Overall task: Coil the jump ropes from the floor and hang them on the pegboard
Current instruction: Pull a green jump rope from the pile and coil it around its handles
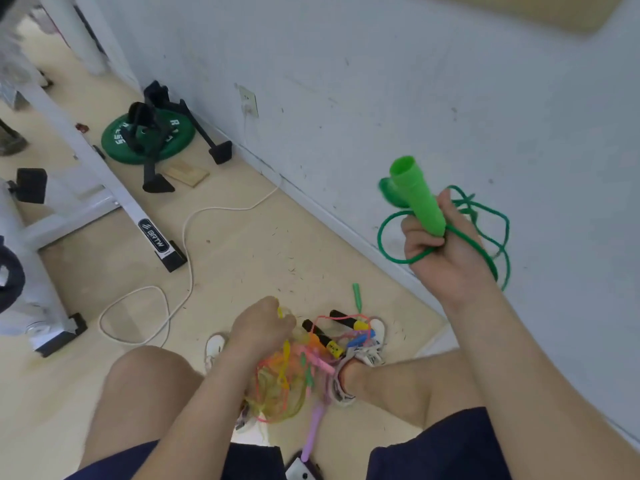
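My right hand is raised in front of the white wall and grips a coiled green jump rope together with its two green handles. The loops hang around and behind the fist. My left hand is low between my knees and pinches a thin yellow rope at the top of a tangled pile of jump ropes on the floor. The pile holds pink, orange, yellow, purple, blue and black-handled ropes. A separate green handle lies just beyond it.
A white cable snakes over the beige floor to a wall socket. A white machine frame stands at left. Behind it lie a green weight plate and black stands. My knees and white shoes flank the pile. A wooden board edge shows top right.
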{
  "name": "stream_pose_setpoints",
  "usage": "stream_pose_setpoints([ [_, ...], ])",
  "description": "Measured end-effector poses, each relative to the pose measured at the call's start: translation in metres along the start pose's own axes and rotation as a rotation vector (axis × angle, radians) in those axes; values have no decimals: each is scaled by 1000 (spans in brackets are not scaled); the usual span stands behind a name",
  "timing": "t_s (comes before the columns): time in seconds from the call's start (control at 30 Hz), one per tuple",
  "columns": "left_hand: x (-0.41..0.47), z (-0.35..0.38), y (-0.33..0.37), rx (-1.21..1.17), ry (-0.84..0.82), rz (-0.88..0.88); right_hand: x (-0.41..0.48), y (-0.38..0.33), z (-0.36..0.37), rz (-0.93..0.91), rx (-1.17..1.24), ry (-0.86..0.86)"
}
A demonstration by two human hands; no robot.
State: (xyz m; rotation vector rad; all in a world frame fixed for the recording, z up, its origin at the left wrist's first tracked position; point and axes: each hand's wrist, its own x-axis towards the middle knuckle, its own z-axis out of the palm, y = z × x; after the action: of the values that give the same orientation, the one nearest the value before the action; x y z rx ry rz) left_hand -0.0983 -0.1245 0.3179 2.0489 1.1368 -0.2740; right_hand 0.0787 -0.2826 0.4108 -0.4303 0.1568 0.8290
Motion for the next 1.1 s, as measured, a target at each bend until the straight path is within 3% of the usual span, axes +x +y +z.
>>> stream_pose_setpoints([
  [0.03,-7,-4,13,-42,44,99,-2,5,4,31,-12,-24],
  [0.13,-39,-25,51,-914,-93,254,-8,16,9,102,-77,-88],
  [0.17,-46,-32,60,-1061,-153,294,-10,20,9,118,-106,-107],
  [0.2,-54,-38,66,-1062,-195,364,-12,23,9,122,-142,-112],
  [0.37,-87,-49,76,-860,-440,575,-23,29,13,27,-209,-53],
  [0.53,-107,-30,74,-891,-160,599,-38,29,27,-107,45,31],
  [0.73,-118,-24,81,-732,160,547,-58,24,31,-119,14,9],
  [0.83,-118,-38,85,-549,424,619,-72,13,28,-97,-301,-54],
  [0.9,-117,-46,90,-416,550,712,-81,13,25,-166,-780,-99],
  [0.97,-119,-52,99,-288,574,793,-89,18,28,-259,-1231,-131],
  [1.03,-123,-58,108,-163,554,857,-94,24,33,-266,-1316,-170],
  [1.1,-126,-67,115,-31,560,904,-98,26,35,-212,-1159,-168],
])
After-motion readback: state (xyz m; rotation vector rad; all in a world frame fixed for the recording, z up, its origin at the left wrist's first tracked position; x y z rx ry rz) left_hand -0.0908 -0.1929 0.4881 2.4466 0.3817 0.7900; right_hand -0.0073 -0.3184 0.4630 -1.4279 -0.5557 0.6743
